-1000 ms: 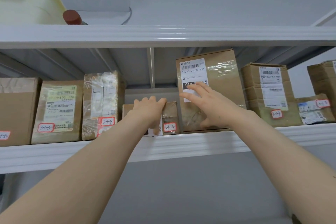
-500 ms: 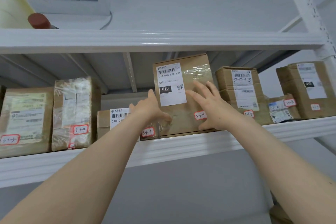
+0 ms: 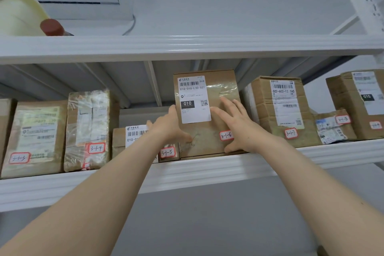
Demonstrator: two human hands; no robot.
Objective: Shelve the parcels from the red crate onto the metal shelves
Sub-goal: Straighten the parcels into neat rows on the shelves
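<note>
Brown parcel (image 3: 216,137) upright on metal shelf (image 3: 207,170).

The label (image 3: 136,133) of the low parcel (image 3: 119,141) was half covered by the left forearm (image 3: 116,172), so its number was read only as far as 010-01. The tall parcel (image 3: 220,89) was hidden at its lower left corner under the left grip (image 3: 168,129), whose fingers along the side could not be made out. The leftmost parcel (image 3: 5,122), the rightmost parcel (image 3: 353,100) and the cream container (image 3: 16,14) were cut off by the frame.
</note>
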